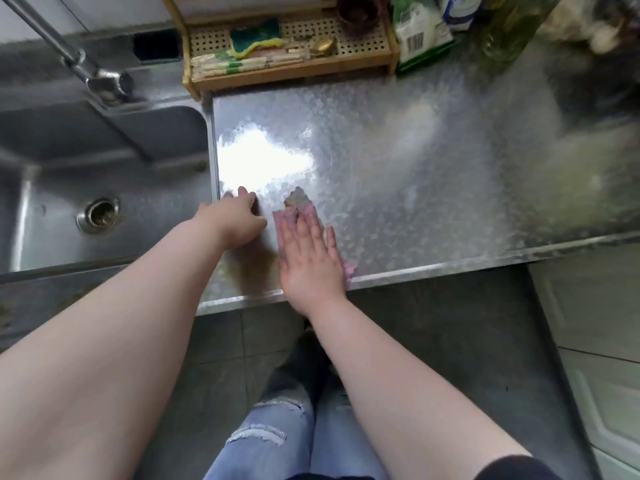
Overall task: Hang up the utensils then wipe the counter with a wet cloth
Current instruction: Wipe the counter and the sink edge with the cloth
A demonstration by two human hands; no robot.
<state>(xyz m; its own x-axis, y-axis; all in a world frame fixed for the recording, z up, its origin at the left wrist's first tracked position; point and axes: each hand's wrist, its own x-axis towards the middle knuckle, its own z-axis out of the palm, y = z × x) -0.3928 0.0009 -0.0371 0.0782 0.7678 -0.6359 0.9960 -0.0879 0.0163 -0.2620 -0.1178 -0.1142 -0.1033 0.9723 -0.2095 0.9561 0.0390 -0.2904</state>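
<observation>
— What surface? 
— A patterned steel counter (398, 161) beside a sink (104, 161), bamboo rack (291, 46) behind.
— The hands? 
— Right hand (311, 258) presses flat on a pink cloth (298, 209); left hand (235, 220) rests spread beside it, seemingly empty.

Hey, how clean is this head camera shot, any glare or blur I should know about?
Head view: strong white glare on the counter just beyond the left hand; heavy motion blur at the upper right, so items there are unreadable; right hand flat on the pink cloth stays fairly sharp; wide-angle bending shows along the counter's edges.
</observation>
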